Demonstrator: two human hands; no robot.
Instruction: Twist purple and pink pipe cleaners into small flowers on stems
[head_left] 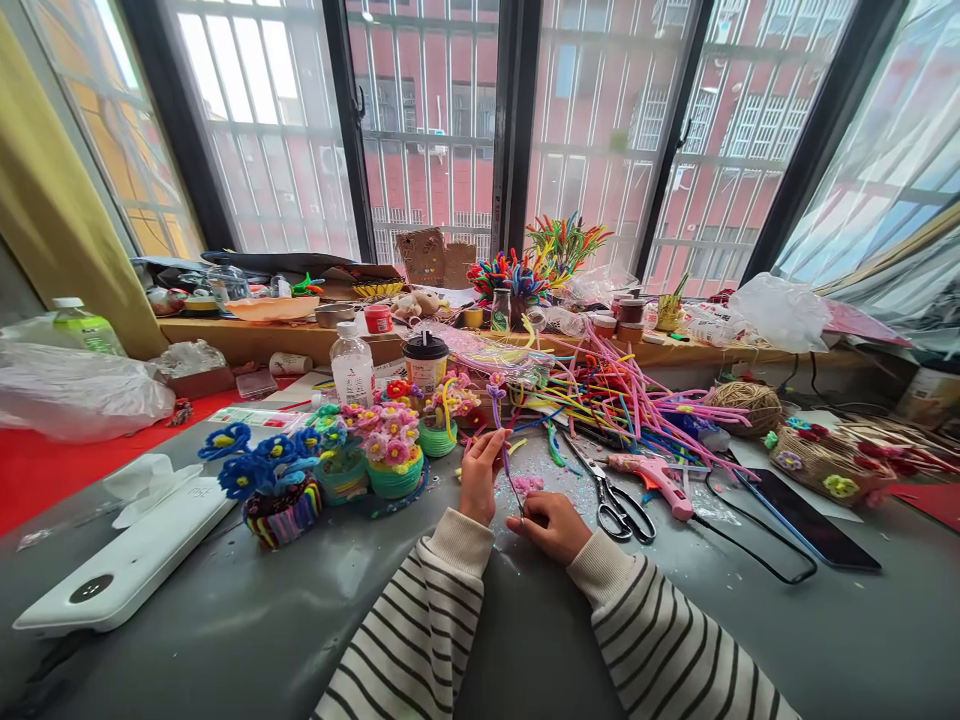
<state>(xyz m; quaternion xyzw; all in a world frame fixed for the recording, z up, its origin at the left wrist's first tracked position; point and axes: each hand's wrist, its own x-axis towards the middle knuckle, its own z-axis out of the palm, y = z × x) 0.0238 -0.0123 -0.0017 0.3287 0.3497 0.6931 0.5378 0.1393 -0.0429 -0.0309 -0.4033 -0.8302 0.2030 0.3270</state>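
Observation:
My left hand (480, 475) pinches a purple pipe-cleaner flower (496, 386) by its upright stem, the small purple bloom standing above the fingers. Lower down, the fingers of my right hand (553, 525) are closed on the bottom end of that same stem, which looks thin and dark there. Just beyond both hands, a pink fuzzy piece (528, 484) lies among glittery scraps. Black-handled scissors (616, 500) rest to the right of my right hand, and a pink glue gun (660, 480) with a black cord lies past them.
Pots of blue flowers (281, 510) and pink flowers (394, 470) stand left, beside a white device (124, 560). Loose pipe cleaners (630, 390) heap behind the scissors. At right are a phone (814, 525) and twine ball (746, 408); a bottle (351, 368) and cup (425, 365) stand behind.

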